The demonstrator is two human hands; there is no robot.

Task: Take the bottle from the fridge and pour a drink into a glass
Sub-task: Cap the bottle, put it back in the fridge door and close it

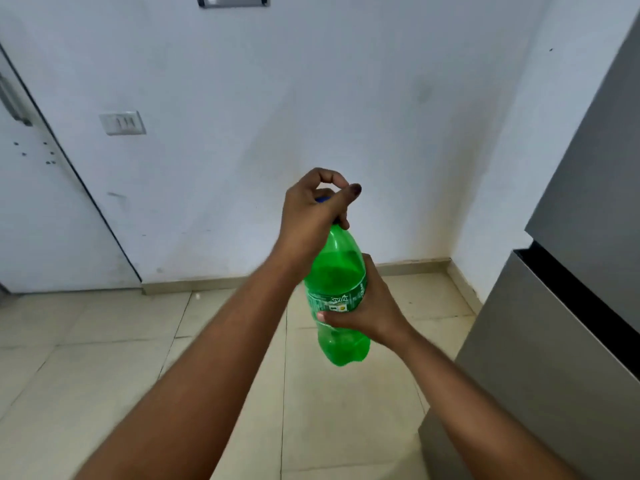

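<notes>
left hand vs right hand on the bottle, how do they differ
The left hand grips the top of the bottle, over its blue cap; the right hand wraps the body at the label. The left hand sits higher, fingers curled over the cap; the right hand holds from the side. Both are closed on the bottle.

I hold a glossy, see-through green plastic bottle (337,271) with a printed label. The fridge (568,271) at right looks brushed grey metal; the floor (104,358) tiles are smooth, faintly shiny.
</notes>
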